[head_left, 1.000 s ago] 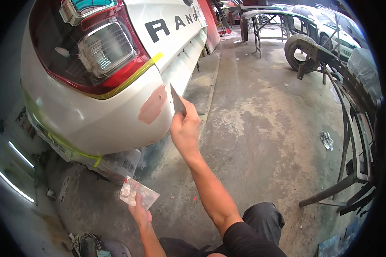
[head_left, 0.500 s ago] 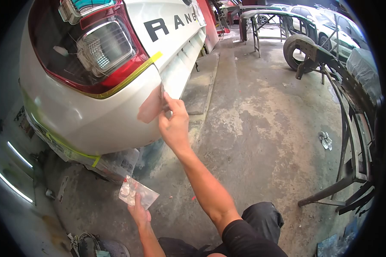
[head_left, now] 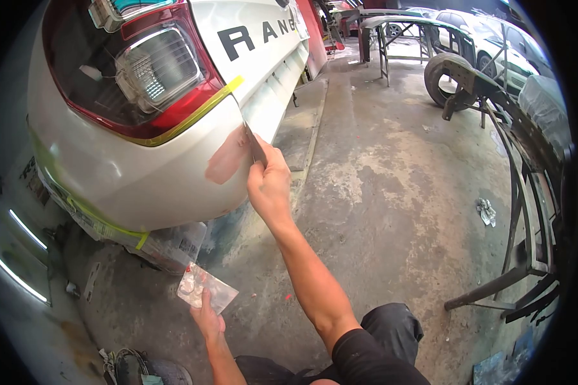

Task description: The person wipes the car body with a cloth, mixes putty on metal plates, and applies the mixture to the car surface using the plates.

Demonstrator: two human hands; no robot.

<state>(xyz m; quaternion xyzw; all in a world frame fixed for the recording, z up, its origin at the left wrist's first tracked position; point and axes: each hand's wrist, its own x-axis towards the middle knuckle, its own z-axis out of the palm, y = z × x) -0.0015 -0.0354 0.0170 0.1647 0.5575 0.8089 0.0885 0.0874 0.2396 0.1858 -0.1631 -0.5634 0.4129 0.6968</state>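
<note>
My right hand (head_left: 271,186) is closed round a thin, dark putty spreader (head_left: 254,142), its edge at the corner of the white car bumper (head_left: 141,186). Beside it on the paint lies a pinkish patch of filler (head_left: 227,156). Lower down, my left hand (head_left: 208,317) grips a small pale mixing board (head_left: 207,289) smeared with putty and a red spot. Above the patch sits the tail light (head_left: 154,70), edged with yellow masking tape (head_left: 196,117). Plastic sheeting (head_left: 173,247) hangs under the bumper.
Along the right stands a dark metal frame (head_left: 517,192), with a tyre (head_left: 440,80) near its far end. Crumpled paper (head_left: 486,212) lies on the concrete floor (head_left: 379,212). A bucket (head_left: 151,371) is at the lower left. White cars (head_left: 475,38) are parked at the back.
My right hand has moved slightly right and down from the patch, and more of the spreader and filler shows. The left hand with the board stays nearly in place.
</note>
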